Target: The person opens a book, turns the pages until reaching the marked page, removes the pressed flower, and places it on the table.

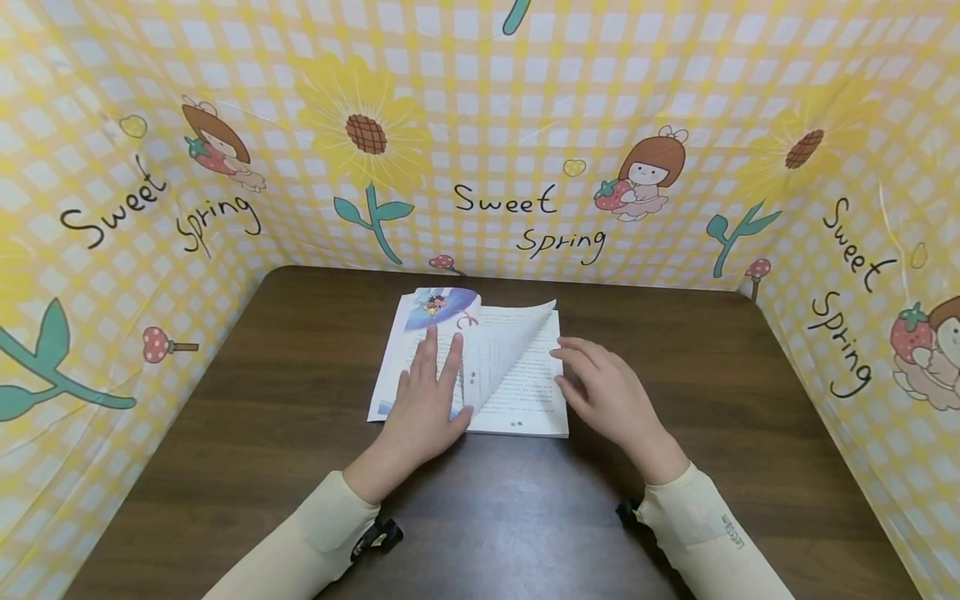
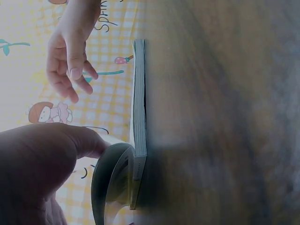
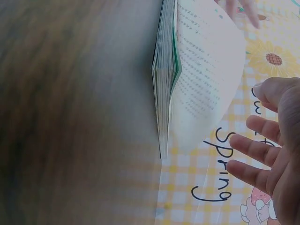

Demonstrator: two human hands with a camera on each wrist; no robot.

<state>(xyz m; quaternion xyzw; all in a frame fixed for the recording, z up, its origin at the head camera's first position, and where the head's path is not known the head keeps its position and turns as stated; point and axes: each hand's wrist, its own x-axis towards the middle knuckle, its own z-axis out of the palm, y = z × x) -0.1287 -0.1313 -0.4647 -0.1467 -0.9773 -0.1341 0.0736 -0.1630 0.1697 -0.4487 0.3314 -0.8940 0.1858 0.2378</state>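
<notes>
An open book [image 1: 525,392] lies on the table, with printed text on its pages and a coloured picture at the top of the left page. One page [image 1: 504,346] stands lifted and curved over the right side. My left hand [image 1: 427,408] rests on the left page, fingers spread and fairly straight, its thumb near the spine. Just beyond the book's right edge is my right hand [image 1: 611,400], fingers loosely bent with nothing between them. In the right wrist view the right hand [image 3: 276,150] is apart from the raised page [image 3: 206,75].
The dark wooden table [image 1: 262,375] extends around the book. A yellow checked cloth [image 1: 480,125] with sunflowers and "Sweet Spring" lettering walls off the back and both sides. Black straps [image 1: 378,537] show at the sleeve cuffs.
</notes>
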